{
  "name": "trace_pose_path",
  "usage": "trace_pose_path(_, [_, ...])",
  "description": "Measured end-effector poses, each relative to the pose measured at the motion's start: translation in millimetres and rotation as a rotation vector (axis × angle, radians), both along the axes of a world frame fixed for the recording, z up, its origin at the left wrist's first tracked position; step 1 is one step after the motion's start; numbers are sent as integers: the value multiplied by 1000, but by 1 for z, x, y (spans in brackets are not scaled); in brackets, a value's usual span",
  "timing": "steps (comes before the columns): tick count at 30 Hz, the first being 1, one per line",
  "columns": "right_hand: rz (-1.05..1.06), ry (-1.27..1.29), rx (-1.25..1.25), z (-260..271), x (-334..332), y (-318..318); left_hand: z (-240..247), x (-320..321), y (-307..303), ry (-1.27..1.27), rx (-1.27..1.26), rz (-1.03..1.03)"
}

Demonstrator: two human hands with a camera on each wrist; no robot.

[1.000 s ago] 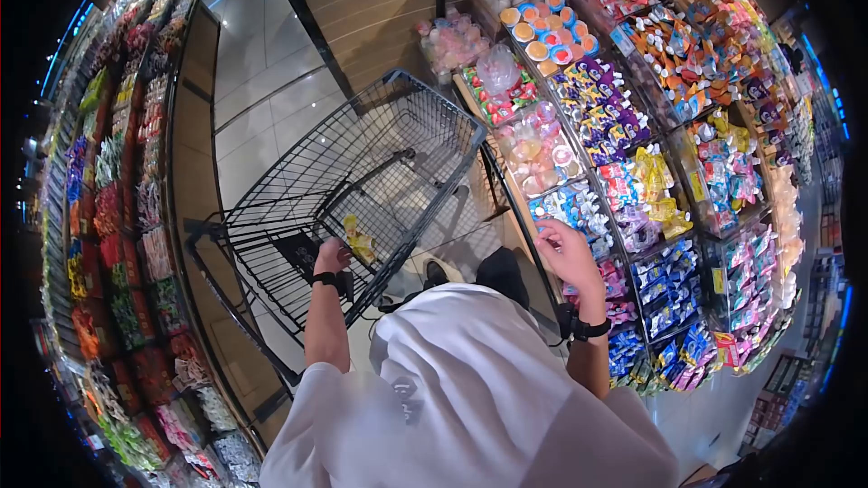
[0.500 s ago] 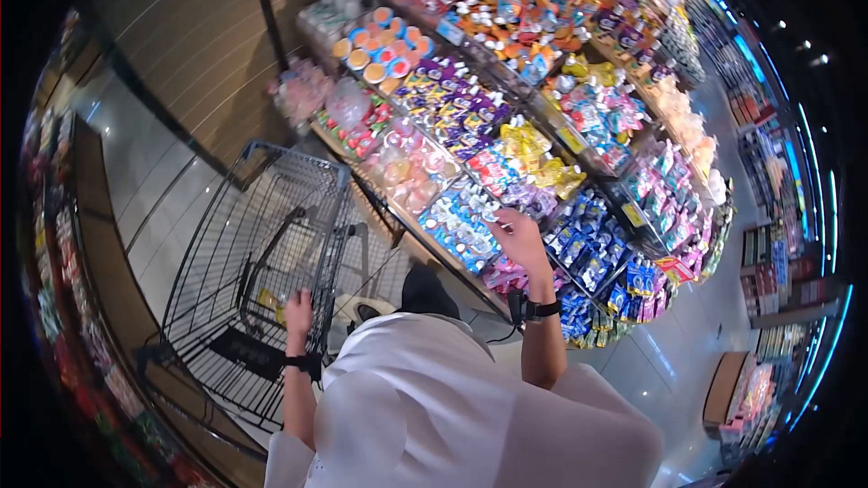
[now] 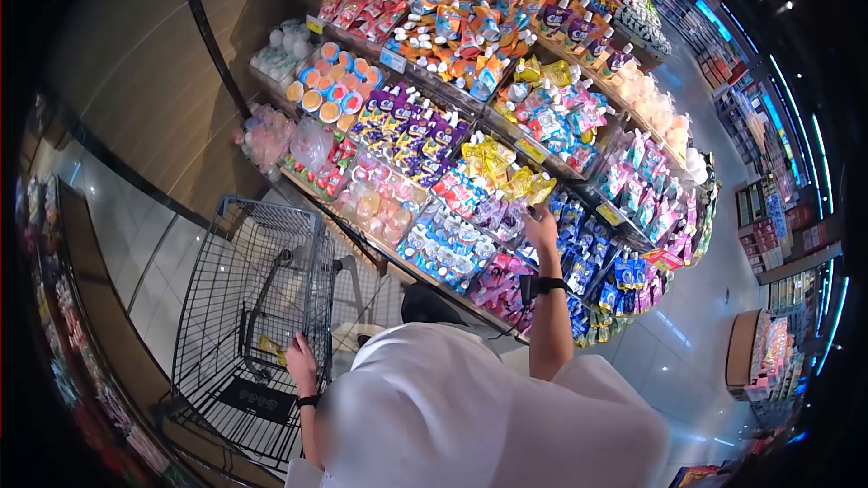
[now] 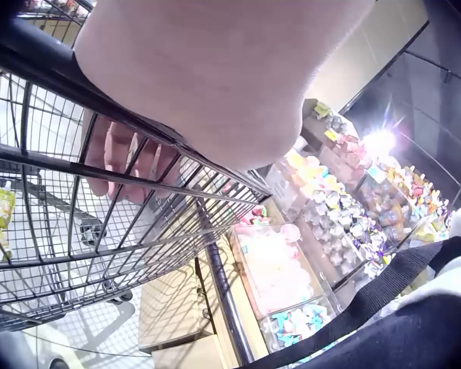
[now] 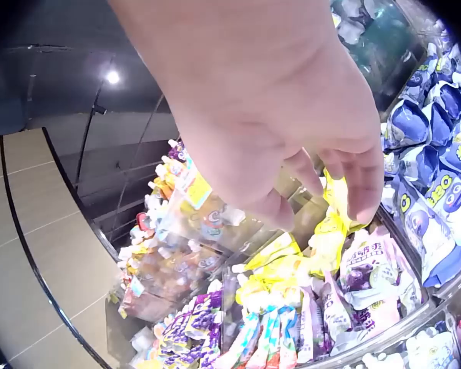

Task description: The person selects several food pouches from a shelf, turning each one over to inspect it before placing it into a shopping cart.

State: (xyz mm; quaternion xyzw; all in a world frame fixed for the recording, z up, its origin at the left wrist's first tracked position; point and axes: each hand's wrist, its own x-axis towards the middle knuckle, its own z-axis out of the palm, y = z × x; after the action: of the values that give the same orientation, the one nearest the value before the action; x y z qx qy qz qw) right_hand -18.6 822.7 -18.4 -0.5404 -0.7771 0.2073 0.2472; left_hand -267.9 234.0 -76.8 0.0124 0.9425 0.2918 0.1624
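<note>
In the head view my left hand (image 3: pixel 301 360) is at the side of a wire shopping cart (image 3: pixel 249 402); in the left wrist view its fingers (image 4: pixel 119 157) curl over the cart's dark rim (image 4: pixel 38 65), behind the wires. A yellow packet (image 3: pixel 269 346) lies inside the cart. My right hand (image 3: pixel 542 230) reaches over the shelf bins, beside yellow pouches (image 3: pixel 488 161). The right wrist view shows its curled fingers (image 5: pixel 361 196) on one upright yellow pouch (image 5: pixel 330 231), whose top is partly hidden by the hand. Purple-and-white pouches (image 5: pixel 369 284) lie just below.
Stepped display bins hold purple pouches (image 3: pixel 407 126), blue-and-white packs (image 3: pixel 448 244), round cups (image 3: pixel 330 81) and dark blue pouches (image 3: pixel 588 244). Another shelf (image 3: pixel 86 280) runs along the left. Tiled floor (image 3: pixel 651 352) lies to the right.
The view has swung right toward the display. My right hand has moved from above the blue-and-white packs to the yellow pouches. The left hand remains at the cart's side.
</note>
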Motion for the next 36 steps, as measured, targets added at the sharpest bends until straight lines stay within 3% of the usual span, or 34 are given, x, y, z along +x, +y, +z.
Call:
trace_pose_path(3, [-18,210,-334,-82,10,48,2,-2,4,10,-53,2])
trace_pose_path(5, [-86,399,-696,-10,-12,8,-7,-2,0,-5,-125,7])
trace_pose_path(12, [-82,706,-738,-3,-31,-5,-13,-2,-2,14,-97,4])
trace_pose_path(15, [-189,878,-840,5,-32,-6,-11,-2,-1,34,-87,13])
trace_pose_path(18, [-213,1437,-985,4,-30,-2,-33,-6,-12,-6,-66,10])
trace_pose_path(21, [-330,1664,-1069,30,-35,-8,-20,-6,-7,-27,-14,20])
trace_pose_path(26, [-445,1621,-1015,20,-53,-6,-27,-6,-10,31,-42,34])
trace_pose_path(33, [-303,1569,-1023,-2,-44,-9,-19,-5,-8,40,2,26])
trace_pose_path(36, [-348,1496,-951,7,-45,-20,-29,-10,-15,-7,25,15])
